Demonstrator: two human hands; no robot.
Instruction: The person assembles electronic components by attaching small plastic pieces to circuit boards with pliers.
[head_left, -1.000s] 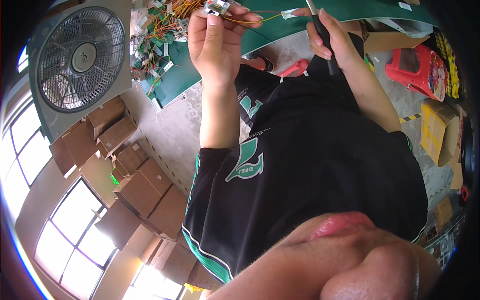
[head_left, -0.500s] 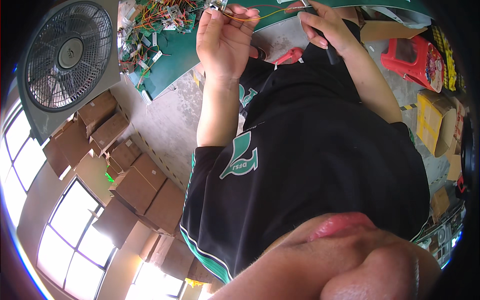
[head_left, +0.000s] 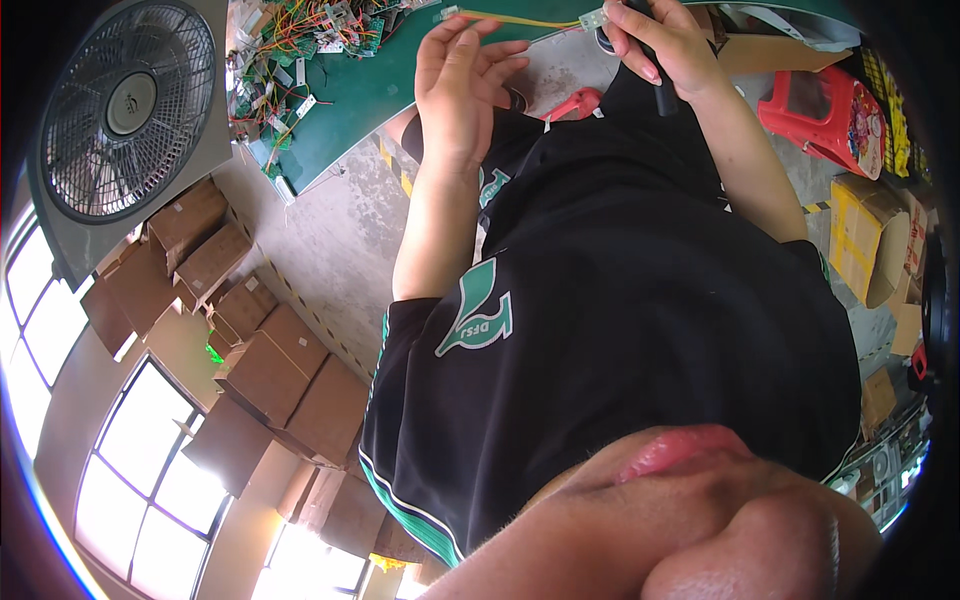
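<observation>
Judging by looks, partway through one piece: yellow wiring [head_left: 525, 19] apparently attached to the small pale board [head_left: 593, 19], over the near edge of the green table [head_left: 365, 120]; impossible to tell what remains, or which in the heap of wired boards [head_left: 325, 40] on the table's left part count as finished. Gripping one dark-handled tool [head_left: 664, 92] in the right hand [head_left: 680, 50], fingertips by the board; left hand [head_left: 460, 95] loosely spread above the table edge, pinch unclear. Counting one board, one white connector [head_left: 447, 13]; heap too tangled to count
</observation>
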